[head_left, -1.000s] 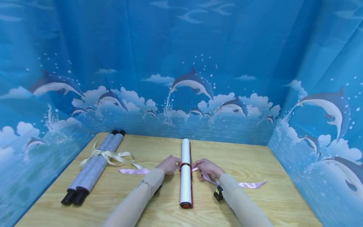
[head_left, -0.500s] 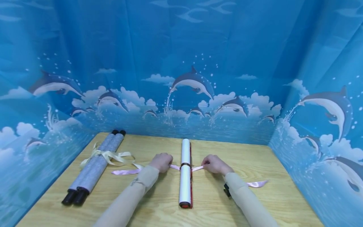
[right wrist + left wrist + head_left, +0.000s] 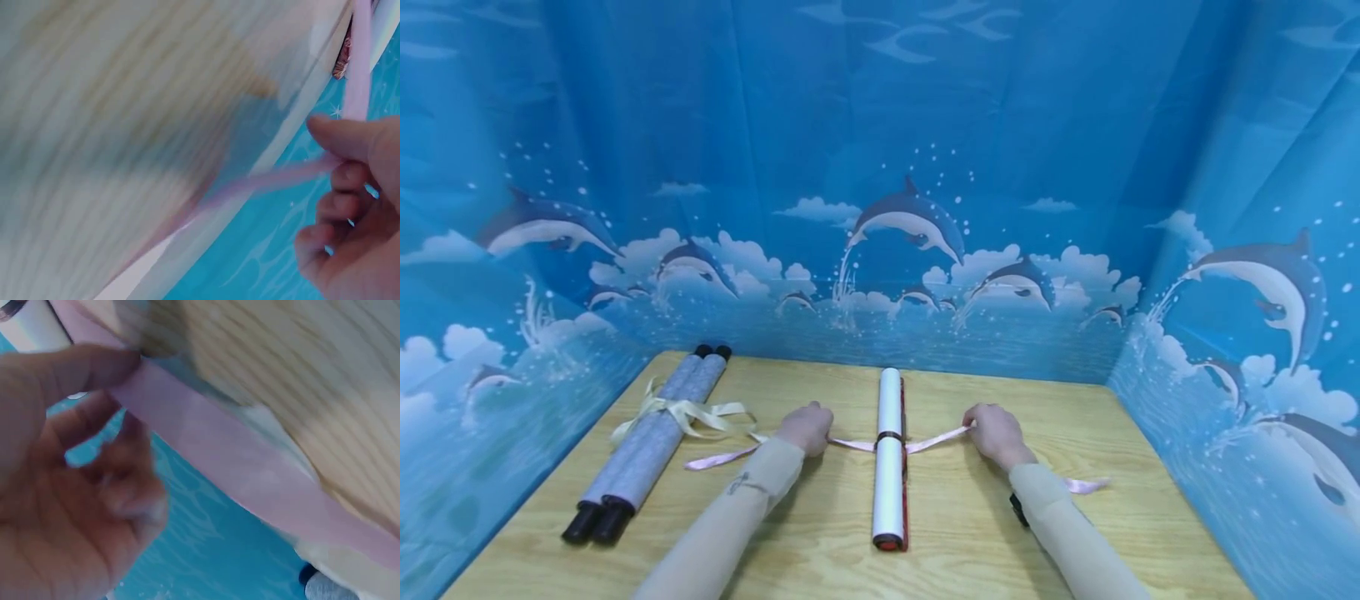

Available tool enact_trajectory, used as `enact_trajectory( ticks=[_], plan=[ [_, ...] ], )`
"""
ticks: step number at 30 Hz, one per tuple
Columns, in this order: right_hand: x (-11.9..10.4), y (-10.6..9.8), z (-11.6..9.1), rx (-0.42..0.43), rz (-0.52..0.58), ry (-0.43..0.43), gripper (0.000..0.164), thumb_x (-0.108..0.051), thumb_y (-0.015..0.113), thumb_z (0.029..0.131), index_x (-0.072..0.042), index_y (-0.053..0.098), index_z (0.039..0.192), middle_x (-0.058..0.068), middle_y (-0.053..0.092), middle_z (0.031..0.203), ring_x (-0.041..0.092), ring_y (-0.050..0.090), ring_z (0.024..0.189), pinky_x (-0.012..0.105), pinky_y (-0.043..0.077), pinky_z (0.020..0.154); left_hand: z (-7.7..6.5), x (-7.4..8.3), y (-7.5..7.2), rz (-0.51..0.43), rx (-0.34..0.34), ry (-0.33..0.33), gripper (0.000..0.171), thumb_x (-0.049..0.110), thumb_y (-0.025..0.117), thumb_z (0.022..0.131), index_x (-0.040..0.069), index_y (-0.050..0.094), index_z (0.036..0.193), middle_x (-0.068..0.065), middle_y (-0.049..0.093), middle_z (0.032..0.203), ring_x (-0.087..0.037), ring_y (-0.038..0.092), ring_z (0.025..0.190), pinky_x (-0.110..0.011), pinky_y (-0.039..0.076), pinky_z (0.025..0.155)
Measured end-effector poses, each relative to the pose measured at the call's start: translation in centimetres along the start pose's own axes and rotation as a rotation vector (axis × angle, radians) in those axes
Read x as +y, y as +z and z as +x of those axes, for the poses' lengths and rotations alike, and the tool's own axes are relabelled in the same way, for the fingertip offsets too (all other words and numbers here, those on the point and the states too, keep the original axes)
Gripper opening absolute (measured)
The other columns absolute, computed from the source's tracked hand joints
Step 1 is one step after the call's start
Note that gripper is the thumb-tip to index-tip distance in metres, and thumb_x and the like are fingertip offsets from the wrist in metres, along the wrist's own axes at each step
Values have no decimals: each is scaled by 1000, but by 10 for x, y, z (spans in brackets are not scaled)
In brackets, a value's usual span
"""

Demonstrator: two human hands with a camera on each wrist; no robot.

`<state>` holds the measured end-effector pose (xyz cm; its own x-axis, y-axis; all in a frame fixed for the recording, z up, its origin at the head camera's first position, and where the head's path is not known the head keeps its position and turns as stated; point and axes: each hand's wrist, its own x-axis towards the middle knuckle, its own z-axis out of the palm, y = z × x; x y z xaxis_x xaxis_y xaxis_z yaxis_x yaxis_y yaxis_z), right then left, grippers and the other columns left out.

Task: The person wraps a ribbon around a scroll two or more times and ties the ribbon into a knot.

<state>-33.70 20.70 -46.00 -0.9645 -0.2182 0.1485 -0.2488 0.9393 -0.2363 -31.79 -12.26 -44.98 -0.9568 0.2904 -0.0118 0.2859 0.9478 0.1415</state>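
Note:
A white rolled scroll (image 3: pixel 889 492) with dark end caps lies lengthwise in the middle of the table, a brown band round its centre and a red strip along its right side. A pink ribbon (image 3: pixel 934 440) runs out from both sides of it at the band. My left hand (image 3: pixel 807 428) pinches the ribbon left of the scroll; in the left wrist view the ribbon (image 3: pixel 206 437) passes between thumb and fingers. On the other side my right hand (image 3: pixel 996 433) pinches the opposite length, its tail trailing past the wrist. Both lengths stretch nearly straight between scroll and hands.
Two grey rolls (image 3: pixel 655 442) with black ends lie side by side on the left, tied with a cream ribbon (image 3: pixel 688 410). The wooden table (image 3: pixel 1037 550) meets a blue dolphin-print curtain (image 3: pixel 880 167) at the back and both sides.
Both hands have moved outward from beside the scroll, left hand leftward and right hand rightward, drawing the pink ribbon out on each side. The scroll stays nearly in place.

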Motion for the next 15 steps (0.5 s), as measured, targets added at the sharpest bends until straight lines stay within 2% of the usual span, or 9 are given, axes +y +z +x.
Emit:
enact_trajectory(
  ticks=[3, 5, 7, 9, 11, 15],
  plan=[
    [6, -4, -1, 31, -8, 79, 14, -11, 71, 84, -9, 74, 98, 11, 73, 97, 30, 67, 86, 45, 54, 70, 0, -6, 1, 72, 93, -43, 6, 3, 71, 82, 7, 66, 82, -14, 66, 85, -30, 64, 74, -45, 56, 63],
    [10, -7, -2, 58, -4, 113, 15, -14, 70, 86, -8, 74, 100, 11, 73, 95, 28, 67, 80, 42, 53, 63, 1, -9, 1, 84, 158, -62, 7, 2, 69, 81, 8, 66, 80, -11, 67, 79, -28, 64, 70, -44, 54, 58],
    [13, -8, -2, 81, 46, 148, 15, -16, 68, 88, -7, 74, 99, 10, 73, 93, 24, 65, 73, 38, 50, 57, 1, -12, 0, 71, 219, -72, 7, 2, 67, 82, 8, 66, 78, -10, 68, 75, -28, 64, 67, -45, 53, 56],
    [15, -9, -1, 99, 150, 172, 16, -13, 64, 90, -5, 74, 100, 11, 74, 88, 21, 63, 64, 33, 46, 51, 2, -13, -1, 28, 252, -75, 8, 1, 63, 82, 8, 65, 77, -10, 66, 73, -27, 63, 65, -44, 52, 54],
    [16, -9, -1, 105, 300, 201, 19, -9, 62, 90, -1, 73, 103, 12, 73, 83, 20, 62, 59, 28, 44, 48, 2, -14, -2, -18, 284, -67, 9, 3, 62, 82, 7, 65, 75, -9, 65, 70, -26, 62, 63, -43, 51, 53],
    [12, -9, 1, 97, 593, 240, 36, 1, 53, 87, 7, 64, 121, 22, 72, 94, 27, 69, 69, 23, 49, 51, 1, -12, -5, -85, 358, -35, 11, 5, 60, 80, 6, 70, 85, -11, 70, 77, -28, 66, 66, -43, 51, 55]
  ],
)
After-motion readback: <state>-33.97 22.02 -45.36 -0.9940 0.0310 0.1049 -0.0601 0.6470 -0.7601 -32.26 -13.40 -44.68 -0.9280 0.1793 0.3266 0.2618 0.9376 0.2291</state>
